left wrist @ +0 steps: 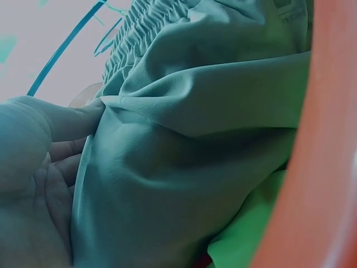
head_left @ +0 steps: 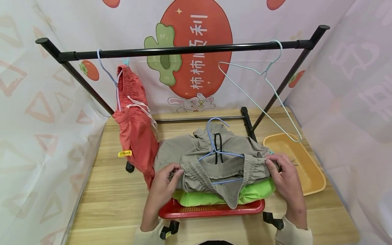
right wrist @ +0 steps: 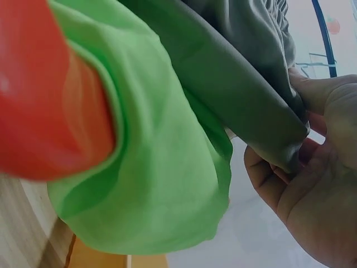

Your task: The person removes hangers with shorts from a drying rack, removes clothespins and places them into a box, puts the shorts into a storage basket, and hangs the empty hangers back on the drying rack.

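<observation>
A pair of grey pants (head_left: pixel 186 153) with a gathered elastic waistband (head_left: pixel 196 173) lies bunched over a red basket (head_left: pixel 211 211). A blue hanger (head_left: pixel 211 136) sits in the waist, its hook pointing up and black drawstrings beside it. At the left side of the waist, my left hand (head_left: pixel 163 183) pinches the grey cloth between thumb and fingers. My right hand (head_left: pixel 284 177) grips the opposite side, near a small teal clip (head_left: pixel 271 152). In the right wrist view, the fingers (right wrist: pixel 268 173) curl round the cloth's edge. Bright green fabric (head_left: pixel 257 190) lies beneath the pants in the basket.
A black rack (head_left: pixel 183 50) spans the table. From its left end hang red pants (head_left: pixel 134 126) on a hanger; a bare mint hanger (head_left: pixel 242 90) hangs at the right. An orange-yellow tray (head_left: pixel 310 170) stands right of the basket. Printed cloth walls surround the wooden table (head_left: pixel 101 204).
</observation>
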Action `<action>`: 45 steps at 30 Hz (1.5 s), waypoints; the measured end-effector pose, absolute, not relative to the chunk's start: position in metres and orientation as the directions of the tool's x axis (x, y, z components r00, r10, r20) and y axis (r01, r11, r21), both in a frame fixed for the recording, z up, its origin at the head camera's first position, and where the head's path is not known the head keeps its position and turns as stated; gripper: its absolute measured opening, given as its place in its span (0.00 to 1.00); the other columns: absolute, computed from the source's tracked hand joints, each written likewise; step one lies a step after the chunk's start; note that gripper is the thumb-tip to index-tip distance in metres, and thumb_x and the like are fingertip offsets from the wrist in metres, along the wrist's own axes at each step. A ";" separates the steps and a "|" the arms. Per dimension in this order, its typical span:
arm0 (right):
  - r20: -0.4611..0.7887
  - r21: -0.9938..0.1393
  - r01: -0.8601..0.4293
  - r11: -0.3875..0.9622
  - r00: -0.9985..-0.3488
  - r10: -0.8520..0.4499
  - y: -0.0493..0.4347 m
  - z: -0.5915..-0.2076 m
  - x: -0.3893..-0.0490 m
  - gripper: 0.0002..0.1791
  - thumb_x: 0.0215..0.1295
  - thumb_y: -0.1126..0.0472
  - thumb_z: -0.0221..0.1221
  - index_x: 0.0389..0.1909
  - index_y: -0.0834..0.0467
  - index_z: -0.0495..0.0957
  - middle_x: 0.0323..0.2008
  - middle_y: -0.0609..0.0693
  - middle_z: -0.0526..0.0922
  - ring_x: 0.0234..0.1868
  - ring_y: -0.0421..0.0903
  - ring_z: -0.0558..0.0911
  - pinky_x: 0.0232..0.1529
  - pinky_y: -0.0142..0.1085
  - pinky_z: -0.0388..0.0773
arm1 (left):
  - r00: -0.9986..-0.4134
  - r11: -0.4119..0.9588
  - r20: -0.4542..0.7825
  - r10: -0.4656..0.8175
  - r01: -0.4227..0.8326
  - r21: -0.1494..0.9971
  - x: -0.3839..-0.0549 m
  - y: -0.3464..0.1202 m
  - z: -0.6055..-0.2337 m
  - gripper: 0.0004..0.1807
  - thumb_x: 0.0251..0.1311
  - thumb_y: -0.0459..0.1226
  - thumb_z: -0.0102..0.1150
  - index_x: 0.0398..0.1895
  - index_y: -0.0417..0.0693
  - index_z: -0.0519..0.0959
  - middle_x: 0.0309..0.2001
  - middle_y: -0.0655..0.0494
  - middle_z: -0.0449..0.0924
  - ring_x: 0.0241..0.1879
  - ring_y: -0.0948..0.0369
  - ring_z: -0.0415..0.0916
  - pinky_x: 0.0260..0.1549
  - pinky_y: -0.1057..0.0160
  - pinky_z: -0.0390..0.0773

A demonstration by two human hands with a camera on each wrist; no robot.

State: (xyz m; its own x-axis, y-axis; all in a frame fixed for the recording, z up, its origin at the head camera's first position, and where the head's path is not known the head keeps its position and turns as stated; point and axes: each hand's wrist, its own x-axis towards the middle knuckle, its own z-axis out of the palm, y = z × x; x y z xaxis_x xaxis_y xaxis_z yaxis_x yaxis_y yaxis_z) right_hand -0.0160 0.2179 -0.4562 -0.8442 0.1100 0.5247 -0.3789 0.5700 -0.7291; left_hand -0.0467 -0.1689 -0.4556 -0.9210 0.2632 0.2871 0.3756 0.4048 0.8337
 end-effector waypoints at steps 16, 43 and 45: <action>0.503 -0.738 -0.360 0.570 -0.857 0.111 0.213 -0.454 -0.017 0.14 0.61 0.86 0.59 0.42 0.69 0.82 0.44 0.62 0.80 0.52 0.36 0.74 0.57 0.24 0.66 | -0.911 0.344 0.324 0.257 0.399 0.850 -0.048 -0.163 -0.459 0.03 0.69 0.30 0.64 0.40 0.46 0.83 0.34 0.63 0.79 0.34 0.62 0.74 0.32 0.64 0.76; 0.503 -0.736 -0.369 0.568 -0.859 0.093 0.220 -0.457 -0.014 0.11 0.67 0.80 0.59 0.44 0.67 0.84 0.42 0.56 0.82 0.50 0.33 0.77 0.52 0.22 0.69 | -0.897 0.329 0.357 0.263 0.431 0.840 -0.049 -0.167 -0.464 0.03 0.69 0.32 0.65 0.41 0.49 0.83 0.35 0.64 0.80 0.32 0.62 0.73 0.32 0.64 0.75; 0.505 -0.734 -0.366 0.573 -0.857 0.100 0.222 -0.457 -0.013 0.10 0.67 0.80 0.58 0.44 0.68 0.84 0.43 0.57 0.83 0.49 0.33 0.77 0.51 0.22 0.69 | -0.898 0.328 0.354 0.260 0.427 0.842 -0.049 -0.168 -0.464 0.03 0.69 0.32 0.65 0.41 0.49 0.83 0.35 0.64 0.80 0.32 0.63 0.74 0.31 0.64 0.75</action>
